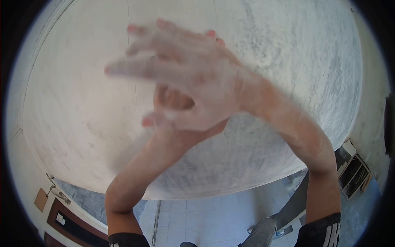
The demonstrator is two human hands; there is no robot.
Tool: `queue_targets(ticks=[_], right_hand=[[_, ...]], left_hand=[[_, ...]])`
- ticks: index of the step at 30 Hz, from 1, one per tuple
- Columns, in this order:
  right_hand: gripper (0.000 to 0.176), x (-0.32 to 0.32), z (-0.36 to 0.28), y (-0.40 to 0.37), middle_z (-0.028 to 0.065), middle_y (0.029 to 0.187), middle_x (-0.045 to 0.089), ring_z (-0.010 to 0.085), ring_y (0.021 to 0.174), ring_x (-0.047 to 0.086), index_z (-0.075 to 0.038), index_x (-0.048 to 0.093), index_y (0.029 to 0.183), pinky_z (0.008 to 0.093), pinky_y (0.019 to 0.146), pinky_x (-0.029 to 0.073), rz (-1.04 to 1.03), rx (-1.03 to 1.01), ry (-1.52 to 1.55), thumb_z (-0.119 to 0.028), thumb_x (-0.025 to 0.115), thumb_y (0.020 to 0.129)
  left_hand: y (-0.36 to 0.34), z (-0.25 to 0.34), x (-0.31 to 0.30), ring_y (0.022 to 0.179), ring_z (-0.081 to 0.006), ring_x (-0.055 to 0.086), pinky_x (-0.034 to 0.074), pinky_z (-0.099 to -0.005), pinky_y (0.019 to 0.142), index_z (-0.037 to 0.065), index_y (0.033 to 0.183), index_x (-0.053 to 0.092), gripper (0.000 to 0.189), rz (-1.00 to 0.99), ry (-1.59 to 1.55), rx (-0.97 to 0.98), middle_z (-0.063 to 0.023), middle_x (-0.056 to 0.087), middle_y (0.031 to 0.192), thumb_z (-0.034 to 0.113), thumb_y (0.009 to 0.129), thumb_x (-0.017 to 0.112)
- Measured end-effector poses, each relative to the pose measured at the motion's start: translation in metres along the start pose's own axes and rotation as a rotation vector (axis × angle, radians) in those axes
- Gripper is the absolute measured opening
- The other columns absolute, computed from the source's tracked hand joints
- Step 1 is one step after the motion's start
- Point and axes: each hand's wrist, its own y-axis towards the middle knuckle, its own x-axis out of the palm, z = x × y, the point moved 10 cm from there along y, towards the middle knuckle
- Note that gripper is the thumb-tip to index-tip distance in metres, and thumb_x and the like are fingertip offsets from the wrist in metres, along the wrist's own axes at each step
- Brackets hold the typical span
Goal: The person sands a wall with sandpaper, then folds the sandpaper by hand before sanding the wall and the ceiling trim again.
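My right hand (197,70) reaches in from the right and crosses in front of my left hand, its fingers spread to the left and blurred by motion. A pale powder or paste coats its skin. Behind it, my left hand (175,123) comes up from the lower left, mostly hidden; parts of the palm and a few fingertips show past the right hand. The two hands overlap and look to be touching. Nothing is visible in the right hand. Both are in front of a large pale plastered surface (103,136) with grey patches and fine cracks.
Below the surface's curved lower edge lies a tiled floor (214,214), with a shoe (265,230) on it. A rack-like frame (354,175) stands at the lower right. A brown-framed door or window (70,224) and a hanging cable (53,187) are at the lower left.
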Motion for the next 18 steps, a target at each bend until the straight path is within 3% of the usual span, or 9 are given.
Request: queue_targets(ticks=[1, 5, 7, 12, 16, 17, 18], right_hand=[[0.052, -0.005, 0.008, 0.005, 0.0198, 0.118, 0.061, 0.0391, 0.132, 0.047, -0.020, 0.056, 0.131, 0.0527, 0.114, 0.034, 0.052, 0.030, -0.002, -0.051, 0.059, 0.089], [0.050, 0.012, -0.032, -0.029, 0.0178, 0.121, 0.059, 0.0368, 0.133, 0.047, -0.021, 0.059, 0.130, 0.0532, 0.114, 0.034, -0.090, 0.020, 0.128, -0.046, 0.064, 0.087], [0.051, 0.022, -0.060, -0.050, 0.0150, 0.125, 0.059, 0.0333, 0.133, 0.049, -0.021, 0.064, 0.128, 0.0534, 0.113, 0.037, -0.149, 0.021, 0.219, -0.039, 0.072, 0.081], [0.043, 0.023, -0.089, -0.078, 0.0150, 0.124, 0.060, 0.0312, 0.127, 0.054, -0.021, 0.066, 0.122, 0.0488, 0.108, 0.044, -0.144, 0.122, 0.293, -0.031, 0.074, 0.081], [0.035, -0.002, -0.102, -0.098, 0.0128, 0.121, 0.063, 0.0282, 0.119, 0.061, -0.020, 0.068, 0.115, 0.0435, 0.098, 0.053, -0.136, 0.081, 0.099, -0.021, 0.073, 0.080], [0.033, -0.010, -0.104, -0.101, 0.0129, 0.120, 0.063, 0.0272, 0.117, 0.062, -0.018, 0.068, 0.113, 0.0419, 0.097, 0.054, -0.153, 0.084, 0.079, -0.020, 0.073, 0.081], [0.031, -0.018, -0.106, -0.105, 0.0130, 0.118, 0.063, 0.0262, 0.115, 0.063, -0.017, 0.067, 0.112, 0.0402, 0.096, 0.054, -0.169, 0.091, 0.061, -0.018, 0.072, 0.081]], left_hand=[[-0.002, 0.000, 0.001, 0.138, -0.0321, 0.040, 0.036, -0.0494, 0.108, 0.005, 0.135, 0.053, 0.054, 0.000, -0.001, -0.007, -0.0175, 0.046, 0.146, 0.031, 0.090, 0.067], [-0.049, 0.032, -0.002, 0.140, -0.0325, 0.039, 0.034, -0.0498, 0.111, 0.006, 0.135, 0.052, 0.053, -0.051, -0.043, 0.019, -0.0175, 0.045, 0.148, 0.030, 0.091, 0.065], [-0.077, 0.049, -0.005, 0.141, -0.0326, 0.038, 0.034, -0.0501, 0.112, 0.006, 0.136, 0.052, 0.052, -0.130, -0.057, 0.036, -0.0175, 0.044, 0.148, 0.030, 0.091, 0.065], [-0.092, 0.052, 0.000, 0.143, -0.0330, 0.036, 0.032, -0.0506, 0.115, 0.006, 0.136, 0.052, 0.050, -0.373, 0.054, 0.000, -0.0175, 0.043, 0.150, 0.029, 0.093, 0.063], [-0.106, 0.046, -0.007, 0.143, -0.0301, 0.038, 0.031, -0.0512, 0.116, 0.007, 0.133, 0.056, 0.046, -0.285, -0.149, 0.069, -0.0149, 0.043, 0.152, 0.030, 0.093, 0.062], [-0.111, 0.046, -0.014, 0.139, -0.0270, 0.044, 0.033, -0.0514, 0.116, 0.008, 0.131, 0.059, 0.046, -0.151, -0.200, 0.113, -0.0131, 0.053, 0.144, 0.028, 0.090, 0.065], [-0.113, 0.045, -0.017, 0.138, -0.0268, 0.046, 0.034, -0.0510, 0.115, 0.008, 0.125, 0.061, 0.041, -0.164, -0.221, 0.138, -0.0129, 0.054, 0.143, 0.026, 0.089, 0.067]])
